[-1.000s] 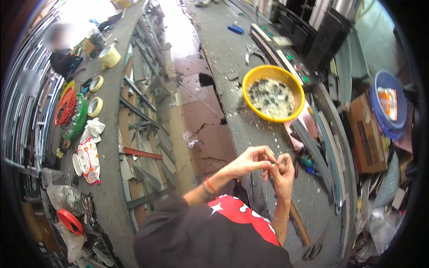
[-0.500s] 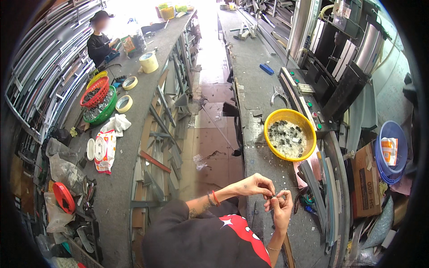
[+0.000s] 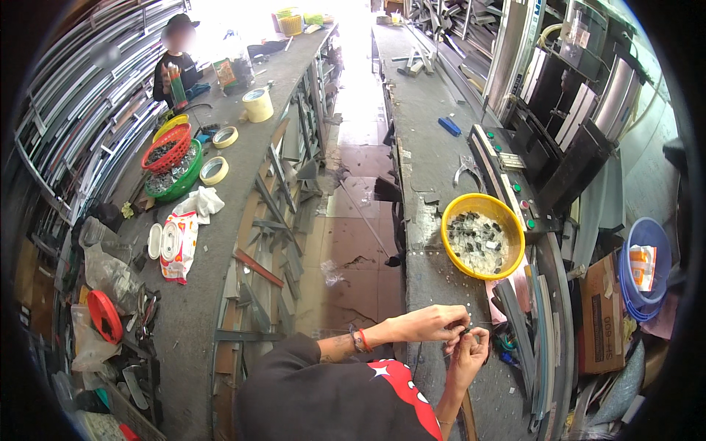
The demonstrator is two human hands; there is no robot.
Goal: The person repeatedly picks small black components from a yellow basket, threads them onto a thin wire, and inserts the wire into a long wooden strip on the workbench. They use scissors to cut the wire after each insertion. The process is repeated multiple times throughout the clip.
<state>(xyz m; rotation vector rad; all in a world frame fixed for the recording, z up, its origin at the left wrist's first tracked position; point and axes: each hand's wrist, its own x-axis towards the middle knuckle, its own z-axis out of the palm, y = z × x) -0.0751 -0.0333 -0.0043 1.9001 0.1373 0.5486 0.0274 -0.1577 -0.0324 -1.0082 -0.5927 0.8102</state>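
Observation:
My left hand (image 3: 444,322) reaches in from the left with a red band on its wrist, fingers pinched together. Its fingertips meet those of my right hand (image 3: 469,354), which is also closed. Between them is a small dark piece (image 3: 465,331), mostly covered by the fingers, so its kind cannot be made out. Just beyond the hands stands a yellow plastic basin (image 3: 482,276), holding many small black and whitish pieces (image 3: 474,246). Both hands are above the grey right-hand bench, close to its near end.
Pliers (image 3: 468,172) and a blue tool (image 3: 449,126) lie beyond the basin, beside a machine (image 3: 515,184) with buttons. Metal strips (image 3: 526,331) lie to the right. Across the aisle, the left bench (image 3: 195,316) carries baskets, tape rolls and wipes; another person (image 3: 176,70) is behind it.
The view has shifted a little. My hands stay together at the small dark piece, and my left hand now covers more of it. The other person has lifted a green and red item.

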